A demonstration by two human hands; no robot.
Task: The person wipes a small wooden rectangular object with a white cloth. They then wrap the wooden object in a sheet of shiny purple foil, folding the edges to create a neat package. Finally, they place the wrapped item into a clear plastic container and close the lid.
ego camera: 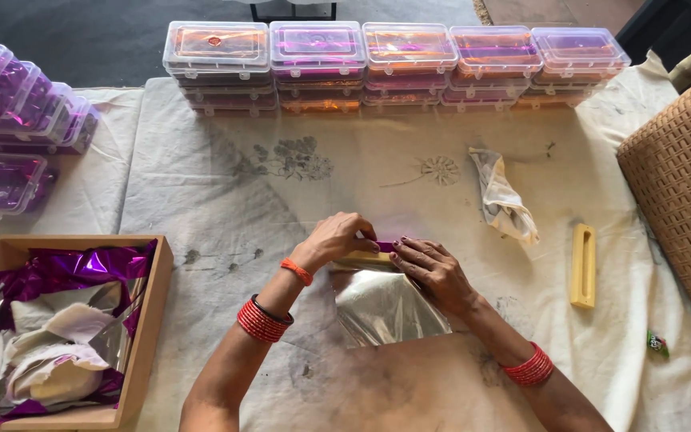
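A square sheet of silver foil (pixel 385 308) lies on the stained white cloth (pixel 225 200) in front of me. At its far edge sits a small yellowish bar (pixel 364 258), partly wrapped, with a bit of purple foil showing beside it. My left hand (pixel 333 238) curls over the bar's left end, fingers pinching the foil there. Flat on the foil's upper right corner rests my right hand (pixel 433 270), fingertips touching the bar. Red bangles circle both wrists.
Stacked clear plastic boxes (pixel 397 64) with purple and orange foil line the far edge, more (pixel 9 120) at the left. A wooden tray (pixel 149 320) of crumpled purple foil and paper sits front left. A rag (pixel 501 200), yellow mould (pixel 583 266) and woven basket (pixel 685 192) stand right.
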